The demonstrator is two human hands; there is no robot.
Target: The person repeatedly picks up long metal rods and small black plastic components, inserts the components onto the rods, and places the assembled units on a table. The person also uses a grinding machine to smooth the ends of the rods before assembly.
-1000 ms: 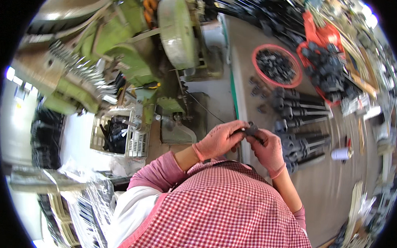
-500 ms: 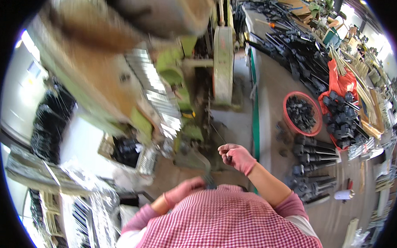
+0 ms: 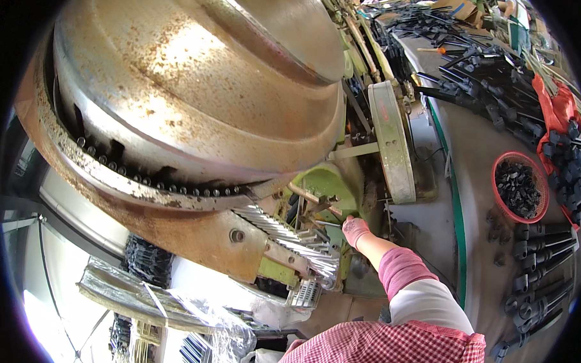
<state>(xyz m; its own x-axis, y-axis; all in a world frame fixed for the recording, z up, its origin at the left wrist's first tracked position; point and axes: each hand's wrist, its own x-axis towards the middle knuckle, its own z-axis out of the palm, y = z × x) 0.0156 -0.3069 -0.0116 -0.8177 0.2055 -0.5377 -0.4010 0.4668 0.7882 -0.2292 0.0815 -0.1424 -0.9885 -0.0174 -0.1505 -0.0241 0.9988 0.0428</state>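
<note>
My right hand [image 3: 355,230], in a pink glove, reaches forward to the work area of a green machine [image 3: 332,183]. Its fingers are drawn together near the machine's metal rods; what lies between them is hidden. Beside the hand, a sloping chute [image 3: 291,242] carries a row of shiny metal pins. The chute runs down from a large rust-spotted metal drum [image 3: 197,95], which has several pin ends showing along its lower rim. My left hand is out of the picture.
To the right, a grey table [image 3: 451,251] with a green edge holds a red basket [image 3: 520,187] of small black parts. Black parts with metal rods [image 3: 544,248] lie nearby. A pale upright machine guard [image 3: 392,143] stands beyond my hand. Plastic-wrapped stock [image 3: 152,298] sits at lower left.
My view has swung left, bringing the drum into full sight. My right hand, which held a small dark part, has reached forward to the machine. My left hand has left the view.
</note>
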